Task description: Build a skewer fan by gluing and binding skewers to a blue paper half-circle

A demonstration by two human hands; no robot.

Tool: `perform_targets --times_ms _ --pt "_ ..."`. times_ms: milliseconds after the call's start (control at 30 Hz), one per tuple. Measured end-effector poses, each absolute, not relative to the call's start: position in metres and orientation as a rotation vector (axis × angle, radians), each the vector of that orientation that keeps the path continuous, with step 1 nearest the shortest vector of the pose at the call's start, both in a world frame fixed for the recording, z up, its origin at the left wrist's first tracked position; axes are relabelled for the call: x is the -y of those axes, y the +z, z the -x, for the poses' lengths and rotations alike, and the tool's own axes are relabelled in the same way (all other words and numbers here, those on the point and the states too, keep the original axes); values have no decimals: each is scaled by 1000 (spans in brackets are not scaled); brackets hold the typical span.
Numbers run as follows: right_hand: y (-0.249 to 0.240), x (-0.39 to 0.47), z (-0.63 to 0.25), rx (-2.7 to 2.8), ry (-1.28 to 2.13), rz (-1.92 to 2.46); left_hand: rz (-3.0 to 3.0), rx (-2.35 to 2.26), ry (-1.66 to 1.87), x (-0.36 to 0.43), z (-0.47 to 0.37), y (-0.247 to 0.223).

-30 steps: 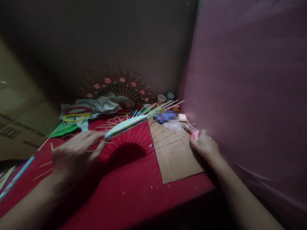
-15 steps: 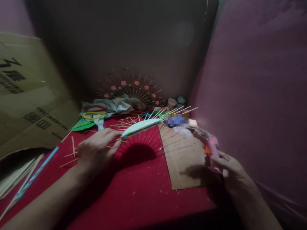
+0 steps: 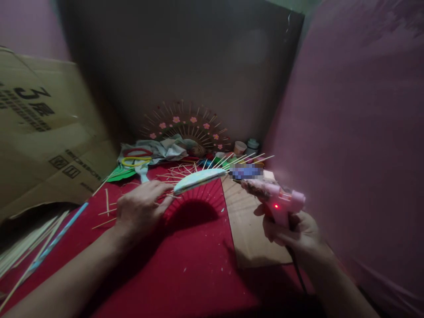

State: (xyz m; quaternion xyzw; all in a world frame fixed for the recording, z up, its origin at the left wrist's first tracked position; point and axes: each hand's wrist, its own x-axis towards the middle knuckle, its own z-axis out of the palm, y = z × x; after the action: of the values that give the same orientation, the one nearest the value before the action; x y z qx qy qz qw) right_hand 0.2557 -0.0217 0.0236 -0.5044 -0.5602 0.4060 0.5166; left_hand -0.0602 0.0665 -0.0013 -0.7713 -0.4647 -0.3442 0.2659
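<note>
Between finger and thumb, my left hand (image 3: 142, 205) pinches the left end of a pale blue-green half-disc (image 3: 198, 180). Thin wooden sticks (image 3: 243, 160) fan out from the far, curved edge of this piece, which is held above the red cloth. My right hand (image 3: 294, 234) is wrapped round the handle of a pink hot glue gun (image 3: 281, 198) with a red light lit. The gun's dirty nozzle points left, close to the right end of the half-disc. Whether the tip touches it I cannot tell.
Red cloth (image 3: 185, 282) covers the table, with a cardboard sheet (image 3: 255, 243) at right. A flowered stick fan (image 3: 185, 126), scissors (image 3: 136, 160) and small pots (image 3: 240, 147) stand behind. A large carton (image 3: 59, 132) and loose sticks (image 3: 29, 243) lie left; a pink wall (image 3: 357, 132) rises right.
My right hand has brought the glue gun leftward and turned it, so its nozzle is now nearer the half-disc. My left hand keeps its hold. The view has shifted slightly.
</note>
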Motion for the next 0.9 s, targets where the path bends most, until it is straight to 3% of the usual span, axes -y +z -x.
perform_targets --times_ms 333,533,900 --pt "23 -10 -234 1879 637 934 2061 1295 -918 -66 62 0" --pt "8 -16 -240 1976 388 1046 2066 1277 -921 -67 62 -1" --pt "3 -22 -239 1997 423 1029 2071 1223 -929 -67 62 -1"
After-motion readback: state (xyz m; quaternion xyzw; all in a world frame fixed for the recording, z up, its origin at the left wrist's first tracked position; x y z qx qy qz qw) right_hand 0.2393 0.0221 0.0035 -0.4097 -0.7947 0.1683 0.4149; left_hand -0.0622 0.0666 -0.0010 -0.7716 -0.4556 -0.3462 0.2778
